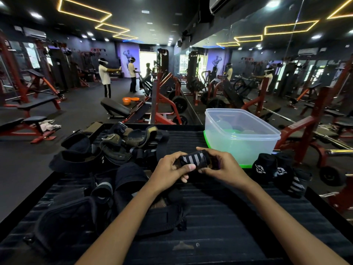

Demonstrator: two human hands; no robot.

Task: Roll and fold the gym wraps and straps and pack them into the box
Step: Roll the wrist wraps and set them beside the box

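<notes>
A rolled black wrap with white stripes (194,159) is held above the middle of the black ribbed platform (219,217). My left hand (172,167) grips its left end, thumb across the front. My right hand (219,165) grips its right end. A clear plastic box (254,138) stands open on a green lid at the back right, just beyond my right hand. Three rolled black wraps (277,172) lie to the right of the box. A heap of loose black straps and wraps (107,150) covers the platform's left side.
The platform's left edge (28,197) and right edge (328,207) drop to the gym floor. Red weight machines and benches (166,104) stand behind the platform. People (105,77) stand far back. A mirror wall (267,73) runs along the right.
</notes>
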